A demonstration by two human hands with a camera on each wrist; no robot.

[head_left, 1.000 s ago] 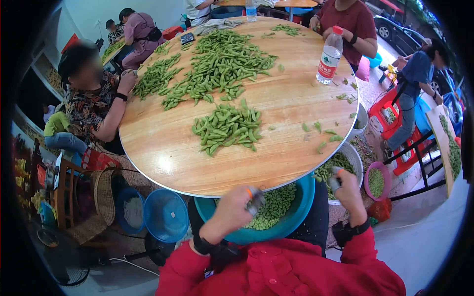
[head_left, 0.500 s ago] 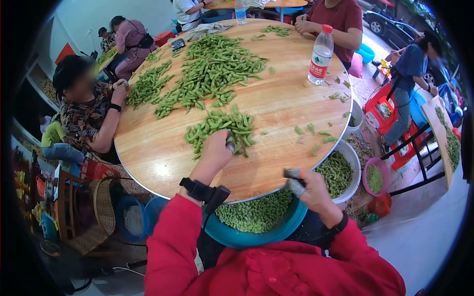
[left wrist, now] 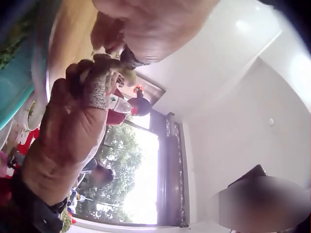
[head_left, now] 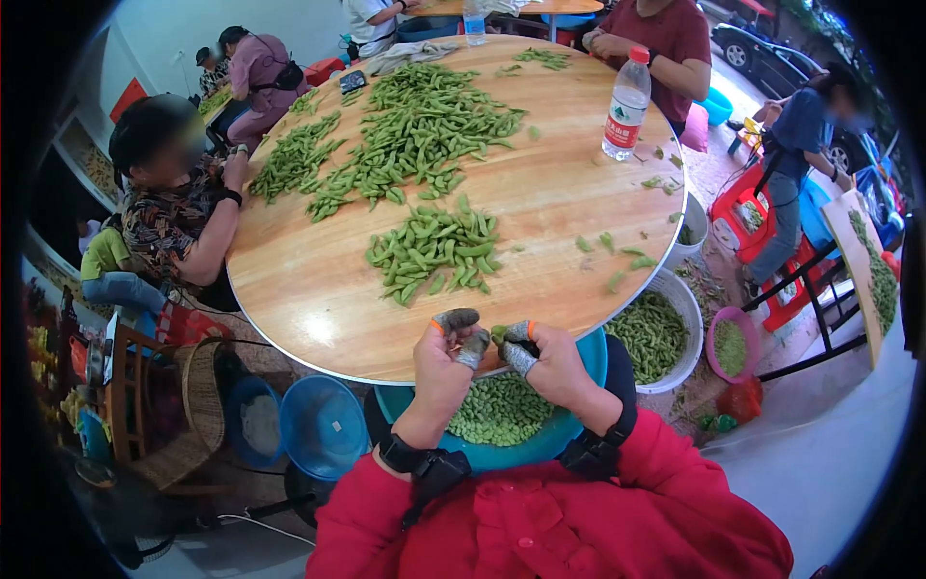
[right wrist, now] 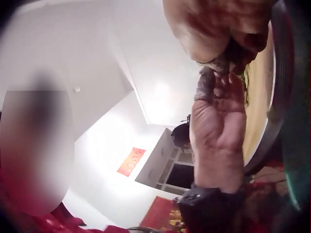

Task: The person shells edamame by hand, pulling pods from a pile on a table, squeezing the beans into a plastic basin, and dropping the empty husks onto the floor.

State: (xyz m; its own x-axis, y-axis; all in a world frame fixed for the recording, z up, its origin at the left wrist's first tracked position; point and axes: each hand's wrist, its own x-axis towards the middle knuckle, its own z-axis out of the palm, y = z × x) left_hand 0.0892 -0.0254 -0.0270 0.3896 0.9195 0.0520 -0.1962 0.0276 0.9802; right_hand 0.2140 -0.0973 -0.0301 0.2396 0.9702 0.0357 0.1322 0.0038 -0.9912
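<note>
In the head view, my left hand (head_left: 444,372) and right hand (head_left: 559,367) meet above the table's front edge, with wrapped thumbs and forefingers. The right fingertips pinch a green pod (head_left: 498,332). In the right wrist view the left hand (right wrist: 218,119) shows its palm, its thumb straight and its fingertips partly hidden behind the right hand (right wrist: 218,29); whether they grip anything is unclear. A small pile of pods (head_left: 434,249) lies on the round wooden table (head_left: 318,280). Below the hands stands a teal basin (head_left: 596,362) of shelled beans (head_left: 500,410).
A larger heap of pods (head_left: 424,125) covers the table's far middle, and a water bottle (head_left: 627,106) stands at its right. A white basket (head_left: 691,328) of pods is right of the basin; blue basins (head_left: 323,425) are left. A person (head_left: 178,193) sits at the table's left.
My left hand has come back from the small pile to the table's front edge. The right hand has moved left and up to meet it.
</note>
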